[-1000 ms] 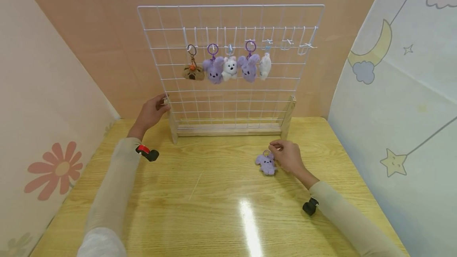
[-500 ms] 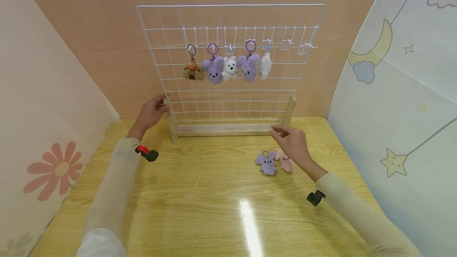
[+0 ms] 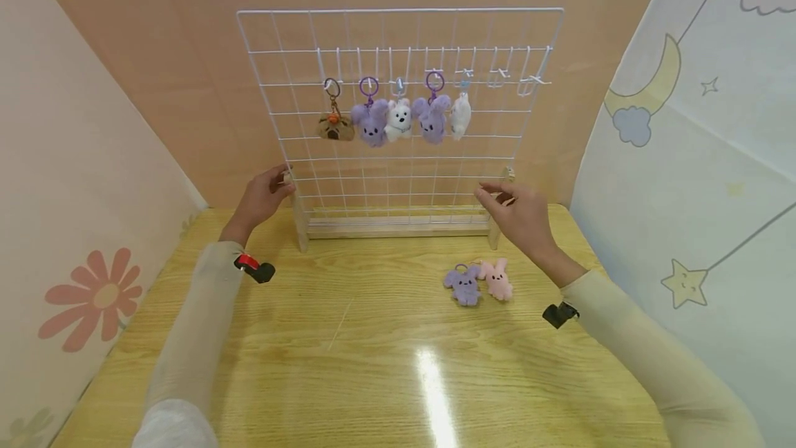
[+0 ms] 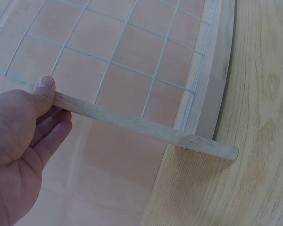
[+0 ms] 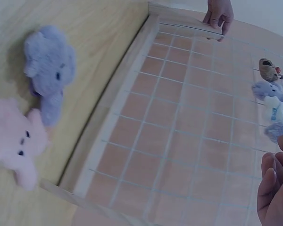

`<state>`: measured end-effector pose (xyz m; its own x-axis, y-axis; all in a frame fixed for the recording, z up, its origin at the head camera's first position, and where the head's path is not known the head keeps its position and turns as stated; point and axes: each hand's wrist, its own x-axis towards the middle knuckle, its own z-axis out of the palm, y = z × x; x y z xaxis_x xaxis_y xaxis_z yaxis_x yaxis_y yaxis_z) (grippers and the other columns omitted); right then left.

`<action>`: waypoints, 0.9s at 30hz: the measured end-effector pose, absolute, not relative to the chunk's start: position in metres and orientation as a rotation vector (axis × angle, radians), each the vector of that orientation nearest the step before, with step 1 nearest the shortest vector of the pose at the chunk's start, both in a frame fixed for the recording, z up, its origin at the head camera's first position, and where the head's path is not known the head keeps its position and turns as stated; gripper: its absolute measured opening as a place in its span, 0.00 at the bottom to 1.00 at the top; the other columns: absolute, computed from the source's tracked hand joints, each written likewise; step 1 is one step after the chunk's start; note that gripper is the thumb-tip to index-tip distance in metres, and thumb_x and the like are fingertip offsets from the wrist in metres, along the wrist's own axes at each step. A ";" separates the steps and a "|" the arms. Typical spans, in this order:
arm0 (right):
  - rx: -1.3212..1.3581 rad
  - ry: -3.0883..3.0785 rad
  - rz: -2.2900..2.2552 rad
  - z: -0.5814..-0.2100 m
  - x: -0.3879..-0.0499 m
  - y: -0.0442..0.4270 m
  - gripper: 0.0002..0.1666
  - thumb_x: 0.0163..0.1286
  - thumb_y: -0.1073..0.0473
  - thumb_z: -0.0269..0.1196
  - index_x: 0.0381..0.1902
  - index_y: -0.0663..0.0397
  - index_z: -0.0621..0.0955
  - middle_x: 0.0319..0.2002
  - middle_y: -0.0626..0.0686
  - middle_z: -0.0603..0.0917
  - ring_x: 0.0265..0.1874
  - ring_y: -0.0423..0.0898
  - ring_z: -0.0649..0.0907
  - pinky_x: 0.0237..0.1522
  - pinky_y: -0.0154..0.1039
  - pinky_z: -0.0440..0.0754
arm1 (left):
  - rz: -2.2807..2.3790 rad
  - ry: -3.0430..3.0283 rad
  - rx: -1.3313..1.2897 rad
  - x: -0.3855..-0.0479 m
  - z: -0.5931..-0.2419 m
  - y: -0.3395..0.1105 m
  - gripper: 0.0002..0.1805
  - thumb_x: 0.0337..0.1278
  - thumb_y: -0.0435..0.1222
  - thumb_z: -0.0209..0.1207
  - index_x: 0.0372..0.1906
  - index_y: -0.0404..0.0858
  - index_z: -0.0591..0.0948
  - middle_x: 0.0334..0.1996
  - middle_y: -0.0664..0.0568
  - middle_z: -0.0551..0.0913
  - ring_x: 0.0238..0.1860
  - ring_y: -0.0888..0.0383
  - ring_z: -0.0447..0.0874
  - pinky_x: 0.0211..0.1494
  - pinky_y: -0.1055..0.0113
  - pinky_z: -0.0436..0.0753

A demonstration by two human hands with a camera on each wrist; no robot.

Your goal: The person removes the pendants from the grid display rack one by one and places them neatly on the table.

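Observation:
My left hand [image 3: 258, 199] grips the top of the left wooden upright [image 4: 118, 118] of a white wire grid rack [image 3: 401, 11]. In the left wrist view, its thumb lies on the wood with fingers curled beneath. My right hand [image 3: 522, 220] is raised before the rack's lower right part, fingers loosely bent, and nothing shows between them. Below it, a purple plush keychain [image 3: 465, 287] and a pink plush keychain [image 3: 497, 281] lie side by side on the table. Both plushes appear large in the right wrist view.
From the rack's white hooks [image 3: 499, 78] hang a brown plush [image 3: 336, 128], two purple plushes [image 3: 371, 123] and two white plushes [image 3: 399, 119]. The two rightmost hooks carry nothing. Patterned walls enclose the wooden table [image 3: 298, 365] on the left and right.
The right hand has moved up and away from the table plushes toward the rack, uncovering the pink one. My left hand has stayed on the upright.

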<state>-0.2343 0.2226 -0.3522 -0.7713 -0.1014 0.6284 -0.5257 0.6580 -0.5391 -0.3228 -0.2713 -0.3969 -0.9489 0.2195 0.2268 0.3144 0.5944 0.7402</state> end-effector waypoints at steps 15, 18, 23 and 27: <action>0.363 -2.223 0.999 -0.299 -0.250 0.207 0.19 0.70 0.47 0.70 0.48 0.54 0.91 0.41 0.52 0.92 0.27 0.33 0.82 0.22 0.24 0.72 | -1.285 -2.706 -0.434 -0.325 -0.400 -0.274 0.33 0.79 0.39 0.52 0.79 0.29 0.59 0.69 0.29 0.71 0.69 0.35 0.72 0.67 0.41 0.75; 0.346 -2.205 1.025 -0.291 -0.254 0.203 0.19 0.70 0.46 0.70 0.48 0.54 0.90 0.41 0.51 0.92 0.26 0.29 0.80 0.25 0.23 0.74 | -1.311 -2.701 -0.438 -0.326 -0.400 -0.273 0.33 0.79 0.38 0.53 0.79 0.30 0.59 0.70 0.29 0.70 0.69 0.35 0.72 0.68 0.41 0.75; 0.332 -2.163 1.076 -0.281 -0.264 0.195 0.19 0.69 0.47 0.70 0.48 0.55 0.90 0.42 0.52 0.92 0.26 0.29 0.81 0.25 0.24 0.75 | -1.322 -2.695 -0.435 -0.326 -0.400 -0.272 0.33 0.79 0.38 0.53 0.79 0.30 0.59 0.71 0.30 0.69 0.69 0.36 0.72 0.68 0.42 0.75; 0.313 -2.167 1.105 -0.273 -0.271 0.189 0.20 0.69 0.47 0.69 0.50 0.55 0.90 0.44 0.53 0.91 0.27 0.34 0.81 0.26 0.25 0.75 | -1.326 -2.683 -0.431 -0.326 -0.401 -0.272 0.32 0.78 0.38 0.53 0.78 0.30 0.60 0.70 0.30 0.71 0.69 0.36 0.72 0.68 0.42 0.75</action>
